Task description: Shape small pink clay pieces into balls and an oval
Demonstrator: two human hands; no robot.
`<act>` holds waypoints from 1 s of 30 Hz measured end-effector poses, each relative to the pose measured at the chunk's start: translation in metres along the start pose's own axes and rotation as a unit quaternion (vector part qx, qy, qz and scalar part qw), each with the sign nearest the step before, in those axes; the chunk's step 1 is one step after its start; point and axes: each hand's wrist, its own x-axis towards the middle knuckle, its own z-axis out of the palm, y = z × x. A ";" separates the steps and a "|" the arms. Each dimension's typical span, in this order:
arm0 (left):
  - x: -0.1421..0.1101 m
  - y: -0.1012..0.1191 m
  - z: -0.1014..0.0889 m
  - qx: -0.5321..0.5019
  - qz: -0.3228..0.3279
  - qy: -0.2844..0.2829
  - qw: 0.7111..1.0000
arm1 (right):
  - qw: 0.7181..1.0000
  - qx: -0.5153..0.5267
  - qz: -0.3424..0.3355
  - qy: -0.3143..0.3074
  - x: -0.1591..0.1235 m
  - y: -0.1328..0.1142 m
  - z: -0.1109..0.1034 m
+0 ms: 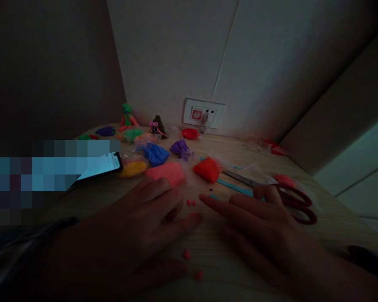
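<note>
The work looks partway along, at the stage of small pieces shaped and lying loose. Taking the orange-red packet as landmark, two red balls lie side by side on the desk, nearer the person than the packet and a little to its left. A red bit and a second red bit lie farther toward the person on that same side. None of these four pieces is joined to another, so any assembling appears undone. A dark bead sits just on the packet's near side.

The left hand, near and left of the packet, is half open: thumb and forefinger well apart, other fingers curled. Its forefinger tip looks reddish; whether clay sticks there, I cannot tell. The right hand, near and right of the packet, has its forefinger stretched toward the two balls, thumb apart and remaining fingers bent. Neither visibly grips anything.

Left of the packet and beyond it, a green figure and a brown tiered model stand looking complete. Plenty of material seems left: the pink packet and blue packet bulge to its left. Right of it lie scissors and a blue strip.
</note>
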 end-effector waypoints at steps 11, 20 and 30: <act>-0.012 -0.001 0.006 0.004 -0.004 -0.021 1.000 | 0.999 -0.010 -0.012 -0.027 0.003 0.001 -0.011; -0.013 -0.004 0.000 0.053 0.020 -0.017 0.998 | 1.000 -0.009 -0.009 -0.027 0.004 -0.001 -0.010; -0.011 -0.005 -0.004 0.056 -0.019 0.048 0.997 | 1.000 0.000 -0.022 -0.015 0.007 -0.003 -0.007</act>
